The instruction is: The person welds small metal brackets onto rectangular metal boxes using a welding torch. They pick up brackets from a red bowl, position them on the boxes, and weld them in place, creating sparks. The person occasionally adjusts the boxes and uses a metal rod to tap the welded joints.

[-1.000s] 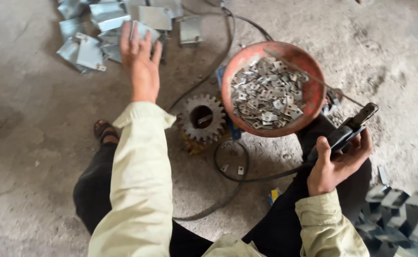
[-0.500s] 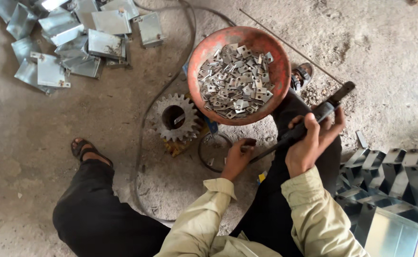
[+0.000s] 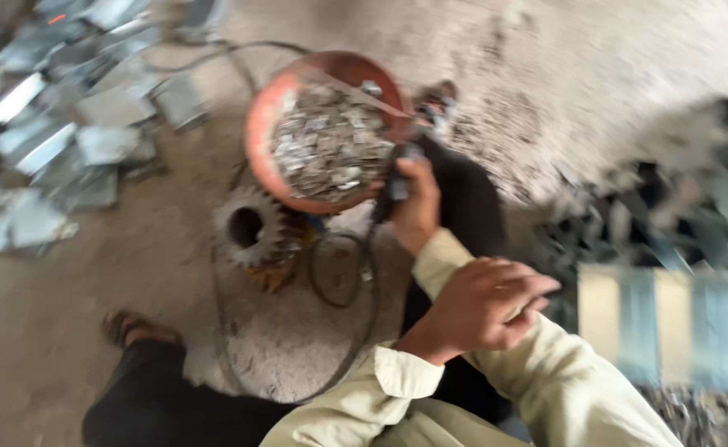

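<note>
While your right hand (image 3: 418, 205) has its fingers closed tight round the dark tool (image 3: 398, 184), that tool sits at the near rim of the red bowl (image 3: 258, 136) of small metal pieces (image 3: 323, 149), beside the toothed gear (image 3: 248, 228) and looped cable (image 3: 335, 277). Your left hand (image 3: 484, 305): fingers loosely curled, contents not discernible through the blur. Judged best practice: grip the tool firmly, clear of rim and cable.

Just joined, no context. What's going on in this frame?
A person sits on a concrete floor. One hand, which one is unclear, grips a dark tool handle beside an orange bowl of small metal pieces. The other hand hangs loosely curled, seemingly empty. A gear, cable and cut metal sheets lie nearby. The picture is motion-blurred.
</note>
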